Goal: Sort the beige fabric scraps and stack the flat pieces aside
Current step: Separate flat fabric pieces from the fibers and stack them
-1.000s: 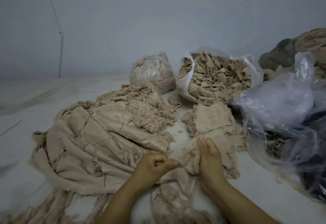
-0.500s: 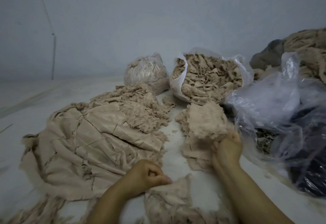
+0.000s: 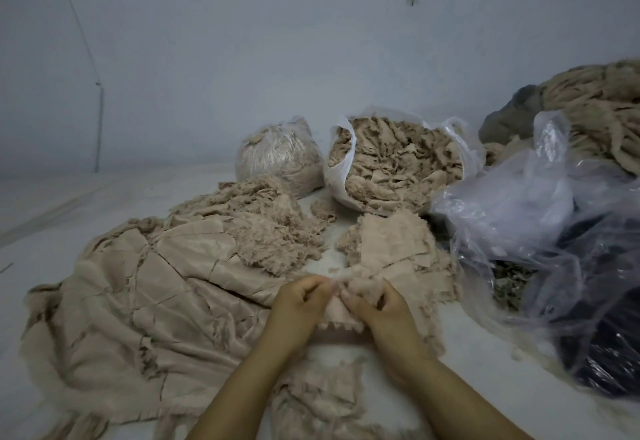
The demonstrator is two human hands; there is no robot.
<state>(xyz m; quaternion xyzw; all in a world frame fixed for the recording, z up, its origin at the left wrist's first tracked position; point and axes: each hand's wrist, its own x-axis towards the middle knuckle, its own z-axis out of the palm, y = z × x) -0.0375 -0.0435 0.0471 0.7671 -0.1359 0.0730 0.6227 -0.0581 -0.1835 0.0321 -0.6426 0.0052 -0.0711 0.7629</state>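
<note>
My left hand [image 3: 300, 304] and my right hand [image 3: 382, 308] meet at the centre of the view, both pinching one small beige fabric scrap [image 3: 341, 313] with a frayed lower edge. Just beyond my right hand lies a small stack of flat beige pieces [image 3: 391, 249]. A broad spread of larger flat beige pieces [image 3: 138, 301] covers the surface to the left, with a fluffy heap of frayed scraps [image 3: 266, 228] at its far side. More crumpled beige scraps [image 3: 322, 405] lie under my forearms.
An open white plastic bag [image 3: 334, 176] full of beige scraps stands at the back, beside a tied clear bag of scraps [image 3: 280, 159]. Crumpled clear plastic [image 3: 540, 218] over dark material fills the right side. A pile of beige fabric [image 3: 595, 110] sits far right against the wall.
My right hand left the small flat stack and came back toward me. Both hands moved together and now hold one scrap between them.
</note>
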